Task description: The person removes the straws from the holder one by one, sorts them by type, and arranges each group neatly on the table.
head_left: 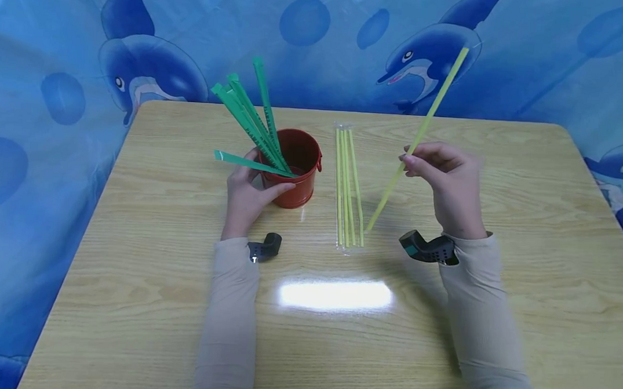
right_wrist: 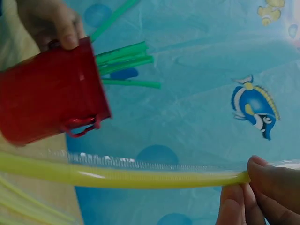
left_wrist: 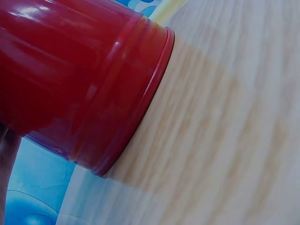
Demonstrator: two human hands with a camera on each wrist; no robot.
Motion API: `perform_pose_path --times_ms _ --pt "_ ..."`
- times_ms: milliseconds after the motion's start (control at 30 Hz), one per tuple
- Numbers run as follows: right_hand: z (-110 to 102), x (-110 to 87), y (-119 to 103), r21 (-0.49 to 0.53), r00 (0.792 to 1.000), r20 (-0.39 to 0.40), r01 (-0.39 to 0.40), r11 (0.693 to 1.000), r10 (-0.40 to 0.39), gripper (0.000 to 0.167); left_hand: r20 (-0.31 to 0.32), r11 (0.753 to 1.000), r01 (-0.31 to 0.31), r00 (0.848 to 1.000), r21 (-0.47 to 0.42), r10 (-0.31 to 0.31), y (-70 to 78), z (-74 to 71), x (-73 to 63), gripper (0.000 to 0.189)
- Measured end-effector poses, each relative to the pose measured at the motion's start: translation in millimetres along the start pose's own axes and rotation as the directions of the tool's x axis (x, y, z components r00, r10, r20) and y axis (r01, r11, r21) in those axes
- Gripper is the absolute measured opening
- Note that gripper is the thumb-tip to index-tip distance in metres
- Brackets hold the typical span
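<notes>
Your right hand (head_left: 452, 180) pinches 1 yellow straw (head_left: 433, 107), tilted above the table (head_left: 527, 285), well inside its right edge (head_left: 595, 195). Your left hand (head_left: 246, 198) grips the red bucket (head_left: 297, 193), with room toward the left edge (head_left: 86, 242).

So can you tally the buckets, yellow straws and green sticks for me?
Red bucket: 1
Yellow straw in the right hand: 1
Yellow straws lying flat: 4
Green sticks: at least 4, overlapping
Total: at least 10
</notes>
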State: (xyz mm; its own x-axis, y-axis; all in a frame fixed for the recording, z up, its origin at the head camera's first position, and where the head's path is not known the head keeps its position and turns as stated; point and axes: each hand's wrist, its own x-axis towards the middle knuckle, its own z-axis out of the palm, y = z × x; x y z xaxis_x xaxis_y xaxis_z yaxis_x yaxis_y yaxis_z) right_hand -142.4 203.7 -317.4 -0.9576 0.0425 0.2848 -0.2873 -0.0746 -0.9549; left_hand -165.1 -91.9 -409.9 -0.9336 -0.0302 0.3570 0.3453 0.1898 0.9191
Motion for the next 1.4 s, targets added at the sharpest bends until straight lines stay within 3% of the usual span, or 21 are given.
perform_pose_path --times_ms 133,300,533,733,933,1167,1400 --pt "-8.7 -3.1 12.8 -0.029 0.994 0.054 -0.092 0.995 0.093 0.010 0.003 1.000 0.015 1.000 -0.012 -0.015 -1.7 0.1 -0.5 0.065" --pt "-18.5 -7.2 33.3 -0.114 0.984 0.064 -0.156 0.981 0.164 0.013 0.017 0.999 0.039 0.999 -0.023 -0.039 0.9 1.5 -1.6 0.067" --pt "-25.5 -2.5 60.2 -0.155 0.950 0.058 -0.296 0.943 0.307 0.006 0.021 0.999 0.054 0.998 -0.002 -0.054 26.3 0.3 -6.2 0.061" --pt "-27.3 5.0 80.6 -0.202 0.911 0.083 -0.383 0.902 0.405 0.010 0.016 0.999 0.048 0.999 -0.008 -0.048 1.8 1.5 -3.0 0.065" --pt "-25.8 16.3 100.1 -0.151 0.870 0.071 -0.474 0.868 0.488 0.012 0.018 0.999 0.044 0.999 -0.020 -0.043 -1.9 2.5 -1.7 0.065" --pt "-20.7 26.6 111.3 -0.195 0.872 0.035 -0.474 0.859 0.489 0.017 0.009 0.999 0.027 1.000 -0.027 -0.026 -1.4 2.4 -0.9 0.064" --pt "-15.8 29.9 112.7 -0.289 0.873 0.067 -0.446 0.847 0.483 0.028 0.007 0.999 0.040 0.999 -0.021 -0.040 -0.6 0.3 1.2 0.064"
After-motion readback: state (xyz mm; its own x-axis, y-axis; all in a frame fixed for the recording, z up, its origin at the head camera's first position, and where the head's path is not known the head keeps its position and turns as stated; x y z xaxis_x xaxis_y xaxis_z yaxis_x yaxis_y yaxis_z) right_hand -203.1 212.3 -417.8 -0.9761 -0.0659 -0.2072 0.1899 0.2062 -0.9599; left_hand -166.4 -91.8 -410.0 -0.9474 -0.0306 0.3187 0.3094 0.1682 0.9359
